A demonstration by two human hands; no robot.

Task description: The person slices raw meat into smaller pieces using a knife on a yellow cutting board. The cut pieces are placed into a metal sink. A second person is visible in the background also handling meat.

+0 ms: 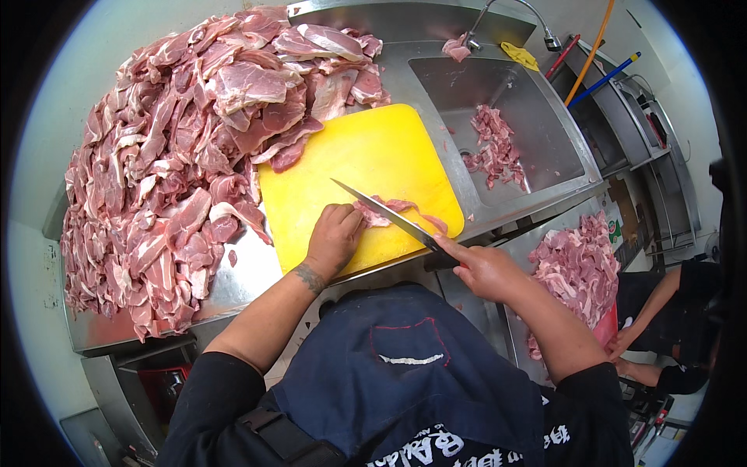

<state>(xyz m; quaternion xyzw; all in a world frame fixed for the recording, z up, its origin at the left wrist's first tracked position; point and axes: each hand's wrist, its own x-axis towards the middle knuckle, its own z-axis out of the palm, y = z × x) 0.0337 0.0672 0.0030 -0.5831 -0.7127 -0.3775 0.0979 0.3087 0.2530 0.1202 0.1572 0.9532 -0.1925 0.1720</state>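
A yellow cutting board (373,146) lies on the steel counter before me. Near its lower edge rests a thin slice of raw meat (376,216). My left hand (335,233) presses on the left end of that slice with its fingers curled. In my right hand (487,268) is the dark handle of a long kitchen knife (391,216). The blade lies slantwise over the meat, its tip pointing to the upper left. Whether the edge has entered the meat cannot be told. A large heap of raw meat slices (175,157) borders the board on the left.
Right of the board is a steel sink (548,134) with meat pieces (496,146) inside. A faucet (548,41) and yellow cloth (519,55) are behind it. At the lower right, another person's hands (624,350) are beside a second pile of meat (578,268).
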